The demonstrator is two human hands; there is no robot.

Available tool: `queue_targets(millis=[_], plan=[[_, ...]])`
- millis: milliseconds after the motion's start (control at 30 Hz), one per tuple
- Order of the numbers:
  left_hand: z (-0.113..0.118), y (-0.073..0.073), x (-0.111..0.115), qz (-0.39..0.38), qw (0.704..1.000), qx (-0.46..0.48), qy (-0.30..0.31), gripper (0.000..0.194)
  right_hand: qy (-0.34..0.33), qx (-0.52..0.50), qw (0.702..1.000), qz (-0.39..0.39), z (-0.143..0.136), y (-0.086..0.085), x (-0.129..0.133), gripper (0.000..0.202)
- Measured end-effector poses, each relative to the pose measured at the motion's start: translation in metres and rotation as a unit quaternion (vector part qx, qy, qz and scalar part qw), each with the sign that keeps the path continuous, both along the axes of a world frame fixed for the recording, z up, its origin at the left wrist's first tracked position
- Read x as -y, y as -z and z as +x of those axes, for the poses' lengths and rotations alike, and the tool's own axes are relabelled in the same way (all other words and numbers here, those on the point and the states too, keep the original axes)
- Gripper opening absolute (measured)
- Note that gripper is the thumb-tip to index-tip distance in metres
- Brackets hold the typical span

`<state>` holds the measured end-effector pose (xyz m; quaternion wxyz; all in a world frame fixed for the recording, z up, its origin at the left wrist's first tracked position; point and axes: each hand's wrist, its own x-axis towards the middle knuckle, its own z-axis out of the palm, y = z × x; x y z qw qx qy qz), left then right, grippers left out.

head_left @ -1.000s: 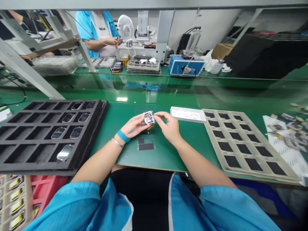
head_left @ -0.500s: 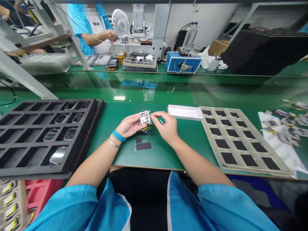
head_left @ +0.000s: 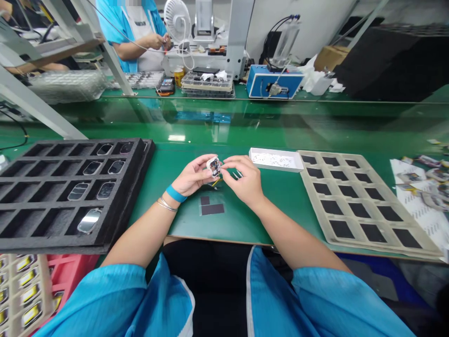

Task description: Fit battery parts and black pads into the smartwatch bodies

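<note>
The left hand holds one small device, with the fingers closed around its left side. The device is in the air above the counter, between the two hands and in front of the body. The right hand is bent at its right edge, thumb and index finger brought close together; whether they grip the device or a tiny part of it, I cannot tell. Something thin and pale shows under its curled fingers, too small to name.

The device has a white, rounded frame, with dark and silvery electronic parts inside. It is tilted, and one yellow wire hangs below it.

Just below the hands, two dark rectangles, one larger and one smaller, lie on one clear film. Beyond the right hand stands one white box with many tiny pieces, which I cannot count. It is just beside one pale tray, which has fifteen black pads, in five rows of three.

On the left side, the upper black foam tray contains seven glossy rectangular pieces. Across the counter there are one white fan and one blue machine.
</note>
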<state>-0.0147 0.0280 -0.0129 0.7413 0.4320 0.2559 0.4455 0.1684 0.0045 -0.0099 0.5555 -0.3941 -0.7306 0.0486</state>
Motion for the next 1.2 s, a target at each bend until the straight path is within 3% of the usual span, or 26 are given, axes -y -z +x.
queue_targets(millis=[333, 500, 867, 1067, 1200], plan=[[0.013, 0.005, 0.001, 0.056, 0.996, 0.021, -0.073, 0.059, -0.004, 0.052, 0.999, 0.015, -0.004, 0.013, 0.0, 0.009], [0.01, 0.016, -0.011, 0.087, 0.993, 0.018, -0.076, 0.057, -0.013, 0.056, 0.998, 0.015, -0.003, 0.021, -0.009, 0.01], [0.014, 0.021, -0.01, 0.092, 0.991, 0.011, -0.093, 0.059, 0.033, 0.087, 0.995, 0.023, -0.004, 0.03, -0.01, 0.015], [0.015, 0.022, -0.008, 0.073, 0.992, 0.0, -0.101, 0.058, 0.044, 0.093, 0.994, 0.023, -0.006, 0.026, -0.01, 0.009], [0.011, 0.017, -0.006, 0.011, 0.998, -0.014, -0.067, 0.058, 0.043, 0.092, 0.995, 0.017, -0.003, 0.021, -0.011, 0.01]])
